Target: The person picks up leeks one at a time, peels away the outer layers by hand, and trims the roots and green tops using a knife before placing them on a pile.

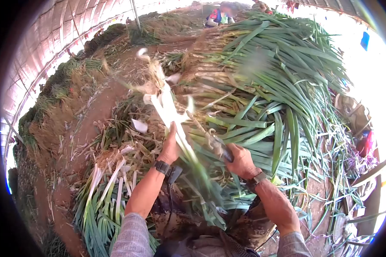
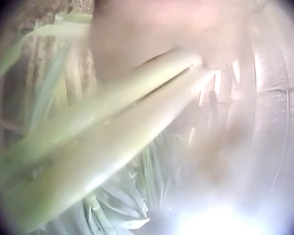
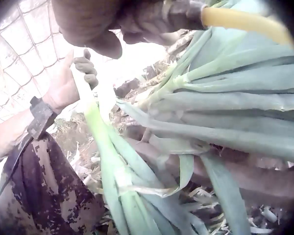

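My left hand (image 1: 170,147) grips a few large green onions (image 1: 182,141), whose white root ends point up and away, blurred. Their green leaves hang toward my lap. In the left wrist view two pale stalks (image 2: 112,122) run down from the hand. My right hand (image 1: 242,162) holds a rod-like tool (image 1: 216,147) by its dark handle, the tool slanting toward the white stalks. A yellow tube (image 3: 250,22) comes off the held thing in the right wrist view; I cannot tell the tool's exact kind. White scraps of peel (image 1: 139,125) hang around the root ends.
A large heap of green onions (image 1: 278,77) lies ahead and to the right, roots leftward. Peeled-looking white stalks (image 1: 111,184) lie in a pile by my left arm. Loose skins and bare soil (image 1: 90,124) spread leftward. Another person (image 1: 218,17) sits beyond the heap.
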### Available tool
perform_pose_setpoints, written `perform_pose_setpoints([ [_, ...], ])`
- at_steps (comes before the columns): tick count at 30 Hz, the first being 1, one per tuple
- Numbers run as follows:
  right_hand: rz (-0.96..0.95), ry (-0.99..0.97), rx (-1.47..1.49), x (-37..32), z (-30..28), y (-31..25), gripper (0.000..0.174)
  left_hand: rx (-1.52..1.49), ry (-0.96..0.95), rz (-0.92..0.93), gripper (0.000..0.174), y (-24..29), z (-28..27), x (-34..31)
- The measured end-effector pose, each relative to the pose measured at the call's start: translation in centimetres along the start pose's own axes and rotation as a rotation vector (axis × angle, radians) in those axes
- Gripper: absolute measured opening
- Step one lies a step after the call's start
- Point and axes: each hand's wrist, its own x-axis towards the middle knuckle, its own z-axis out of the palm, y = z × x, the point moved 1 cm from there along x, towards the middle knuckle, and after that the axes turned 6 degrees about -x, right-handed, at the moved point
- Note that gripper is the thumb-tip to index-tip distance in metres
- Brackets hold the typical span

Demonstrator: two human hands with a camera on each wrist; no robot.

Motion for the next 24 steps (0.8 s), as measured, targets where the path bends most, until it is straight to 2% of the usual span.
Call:
perform_pose_setpoints([
  [4,-0.062,0.066,0.034,0.2,0.0,-0.2,0.040,0.049,0.116,-0.056,0.062,-0.8,1.2,-0.4],
  [9,-0.052,0.140,0.031,0.8,-0.3,-0.7,0.041,-0.009,-0.052,-0.105,0.065,-0.5,0.7,-0.4],
  [10,-0.060,0.115,0.023,0.8,-0.1,-0.6,0.041,0.012,-0.105,-0.100,0.065,-0.3,1.1,-0.6],
  [11,-0.068,0.090,0.014,0.8,-0.1,-0.4,0.041,-0.020,-0.006,-0.084,0.065,-0.8,0.5,-0.3],
  [14,-0.006,0.018,-0.018,0.5,0.1,-0.2,0.041,-0.013,-0.032,-0.116,0.064,-0.3,0.1,-0.2],
  [16,-0.010,0.094,0.001,0.5,-0.5,-0.8,0.041,0.004,-0.044,-0.121,0.063,0.2,0.7,-0.6],
  [17,-0.015,0.164,0.018,0.5,-0.9,-0.9,0.041,-0.044,-0.090,-0.139,0.055,0.4,1.0,-0.8],
  [18,-0.015,0.162,0.016,0.4,-0.7,-0.6,0.041,-0.090,-0.136,-0.163,0.047,0.4,1.1,-1.0],
  [19,0.009,0.059,-0.007,0.2,-0.3,-0.1,0.042,-0.090,-0.137,-0.165,0.047,0.2,1.1,-1.0],
  [20,0.033,-0.044,-0.030,0.0,0.0,0.2,0.043,-0.090,-0.104,-0.173,0.047,0.1,1.0,-0.9],
  [22,0.021,-0.009,-0.017,-0.4,-0.4,-0.2,0.042,-0.084,-0.073,-0.181,0.046,0.0,0.3,-0.4],
  [24,-0.014,0.007,-0.012,-0.6,-0.9,-0.8,0.042,0.029,0.129,-0.051,0.051,0.2,-0.3,-0.1],
])
